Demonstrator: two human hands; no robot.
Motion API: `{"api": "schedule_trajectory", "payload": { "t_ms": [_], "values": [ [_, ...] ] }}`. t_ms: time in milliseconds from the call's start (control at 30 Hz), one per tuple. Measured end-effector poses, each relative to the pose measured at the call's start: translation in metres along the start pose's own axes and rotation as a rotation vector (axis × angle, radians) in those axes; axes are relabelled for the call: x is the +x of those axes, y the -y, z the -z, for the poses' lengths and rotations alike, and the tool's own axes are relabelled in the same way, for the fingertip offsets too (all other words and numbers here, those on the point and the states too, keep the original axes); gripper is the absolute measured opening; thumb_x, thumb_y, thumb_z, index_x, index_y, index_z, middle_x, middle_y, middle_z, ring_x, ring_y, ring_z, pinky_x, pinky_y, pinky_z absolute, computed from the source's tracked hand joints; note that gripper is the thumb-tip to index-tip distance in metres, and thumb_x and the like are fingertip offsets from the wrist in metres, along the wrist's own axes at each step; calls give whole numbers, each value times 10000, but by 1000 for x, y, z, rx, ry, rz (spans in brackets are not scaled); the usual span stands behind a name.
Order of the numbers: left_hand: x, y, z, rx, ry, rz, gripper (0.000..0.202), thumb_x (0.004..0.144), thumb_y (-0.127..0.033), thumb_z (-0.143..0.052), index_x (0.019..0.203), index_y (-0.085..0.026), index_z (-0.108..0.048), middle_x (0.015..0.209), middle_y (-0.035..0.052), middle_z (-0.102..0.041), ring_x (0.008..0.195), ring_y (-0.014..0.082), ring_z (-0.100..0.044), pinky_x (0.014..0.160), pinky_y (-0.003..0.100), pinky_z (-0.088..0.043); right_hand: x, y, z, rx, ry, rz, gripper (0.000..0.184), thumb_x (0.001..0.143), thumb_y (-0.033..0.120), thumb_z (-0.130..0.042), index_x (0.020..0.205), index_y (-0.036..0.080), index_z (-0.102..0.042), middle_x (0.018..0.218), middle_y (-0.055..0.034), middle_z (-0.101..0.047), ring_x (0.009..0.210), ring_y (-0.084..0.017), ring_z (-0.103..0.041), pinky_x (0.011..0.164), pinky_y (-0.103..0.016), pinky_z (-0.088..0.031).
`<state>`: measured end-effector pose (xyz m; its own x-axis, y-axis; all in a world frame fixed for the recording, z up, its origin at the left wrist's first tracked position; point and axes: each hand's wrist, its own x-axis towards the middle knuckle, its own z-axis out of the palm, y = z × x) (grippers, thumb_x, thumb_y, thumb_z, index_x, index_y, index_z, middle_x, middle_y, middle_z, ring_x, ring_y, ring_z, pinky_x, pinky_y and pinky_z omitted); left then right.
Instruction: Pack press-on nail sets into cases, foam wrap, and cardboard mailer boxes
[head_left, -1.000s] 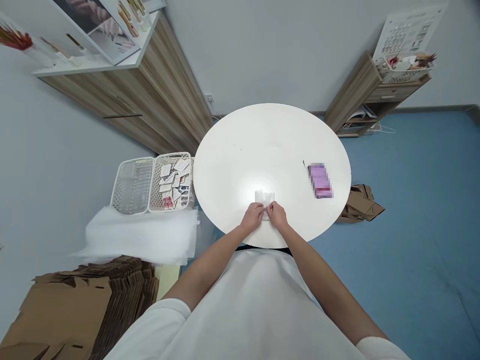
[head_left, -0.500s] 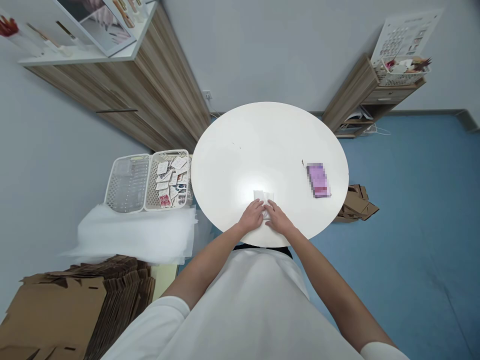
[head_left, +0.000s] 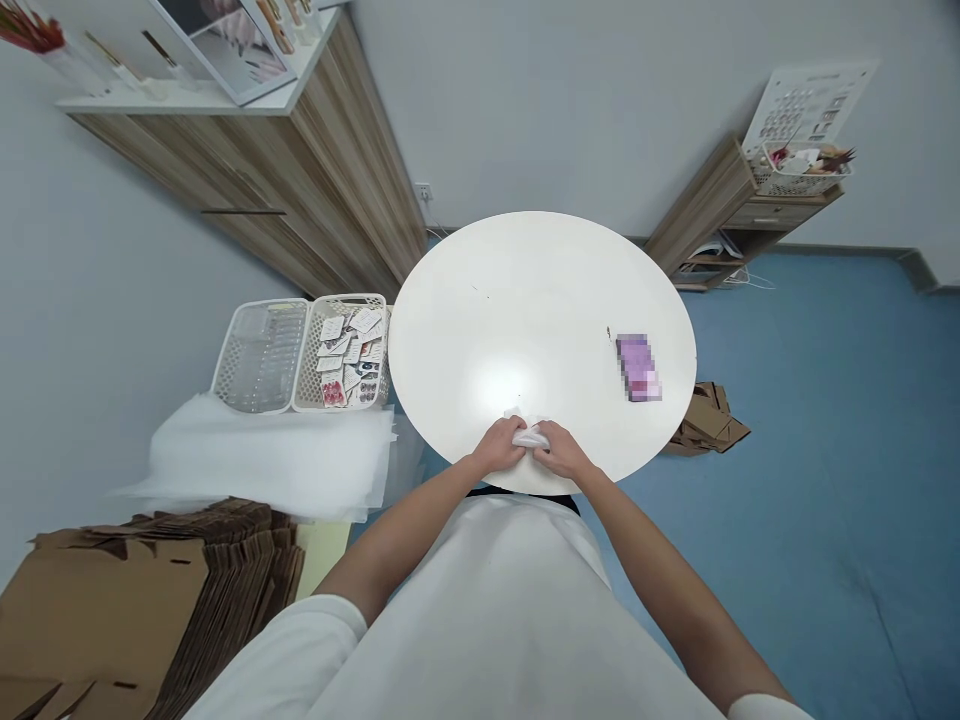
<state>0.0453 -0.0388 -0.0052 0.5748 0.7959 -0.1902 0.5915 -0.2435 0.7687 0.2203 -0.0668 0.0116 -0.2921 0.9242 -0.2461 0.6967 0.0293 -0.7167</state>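
Observation:
Close to the near edge of the round white table [head_left: 540, 290], a small folded white sheet [head_left: 531, 438] lies between my two hands. It looks soft, and whether anything is inside it is hidden. My left hand [head_left: 500, 446] grips its left end with bent fingers. On the other end, my right hand [head_left: 562, 451] is closed in the same way, thumb on the near side. A bit of the sheet's thin white edge sticks out beyond the fingers on the far side.
A blurred purple item [head_left: 637, 368] lies on the table's right. To the left stand a white basket of small cards [head_left: 341, 355], an open basket of clear plastic pieces [head_left: 259, 355], white translucent sheets [head_left: 270, 450] and stacked flat cardboard [head_left: 97, 610]. Folded cardboard [head_left: 709, 418] rests on the floor at right.
The white sheet was lying flatter under my fingers. Now it is folded or rolled into a narrower bundle, nearer to me, with both hands closed on its ends. The camera view has shifted slightly.

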Motion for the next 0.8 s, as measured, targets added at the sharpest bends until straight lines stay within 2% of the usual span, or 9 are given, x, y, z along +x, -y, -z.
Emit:
{"api": "schedule_trajectory", "payload": {
  "t_ms": [100, 200, 267, 367, 467, 567, 667, 733, 800],
  "values": [
    [1, 3, 0, -114, -9, 110, 242, 737, -325, -483, 954, -233, -430, 841, 6, -565, 719, 166, -528, 638, 289, -407, 5, 1, 3, 169, 18, -146, 115, 729, 275, -401, 773, 213, -487, 670, 13, -524, 621, -145, -488, 583, -267, -391],
    [7, 6, -3, -217, -106, 258, 312, 735, -386, -507, 984, -228, -404, 858, 4, -565, 703, 149, -534, 619, 270, -400, 15, 0, 5, 350, 29, -325, 183, 768, 359, -382, 856, 221, -466, 581, 38, -522, 542, -137, -507, 564, -267, -407],
    [12, 6, -7, -277, -188, 323, 328, 733, -392, -520, 982, -213, -404, 907, 20, -557, 745, 146, -538, 643, 267, -402, 20, -2, 3, 399, -13, -392, 253, 781, 416, -375, 932, 222, -434, 563, 45, -520, 510, -140, -512, 556, -276, -416],
    [15, 5, -17, -332, -270, 343, 286, 749, -367, -508, 960, -190, -430, 957, 47, -539, 827, 151, -521, 708, 278, -404, 24, -6, -5, 374, -94, -402, 333, 793, 460, -353, 1011, 212, -394, 620, 23, -538, 536, -156, -524, 559, -295, -426],
    [18, 3, -23, -313, -327, 368, 253, 755, -319, -501, 962, -177, -462, 990, 67, -511, 906, 167, -487, 771, 297, -393, 26, -10, -12, 292, -172, -351, 337, 805, 460, -332, 991, 192, -419, 769, -35, -564, 658, -176, -542, 609, -313, -433],
    [20, 4, -22, -303, -297, 386, 241, 768, -278, -474, 984, -172, -481, 1006, 74, -504, 949, 182, -475, 803, 313, -385, 29, -15, -13, 233, -166, -319, 329, 808, 453, -323, 951, 183, -447, 852, -62, -560, 752, -189, -541, 660, -322, -431],
    [21, 6, -19, -351, -258, 392, 299, 774, -251, -460, 1063, -173, -451, 1004, 71, -522, 932, 177, -497, 801, 313, -392, 31, -19, -12, 224, -122, -370, 356, 795, 456, -341, 1020, 190, -416, 834, -45, -559, 719, -181, -547, 645, -315, -434],
    [20, 7, -18, -359, -292, 448, 375, 760, -260, -491, 1114, -171, -408, 982, 70, -534, 895, 174, -516, 776, 310, -407, 32, -20, -13, 236, -137, -422, 403, 786, 451, -353, 1098, 196, -358, 794, -23, -552, 637, -165, -544, 604, -304, -438],
    [19, 5, -17, -313, -355, 508, 372, 740, -267, -523, 1083, -165, -423, 961, 72, -536, 872, 174, -525, 755, 306, -417, 33, -20, -15, 241, -172, -434, 419, 784, 429, -354, 1134, 200, -330, 772, -11, -544, 595, -159, -538, 584, -301, -440]
  ]
}}
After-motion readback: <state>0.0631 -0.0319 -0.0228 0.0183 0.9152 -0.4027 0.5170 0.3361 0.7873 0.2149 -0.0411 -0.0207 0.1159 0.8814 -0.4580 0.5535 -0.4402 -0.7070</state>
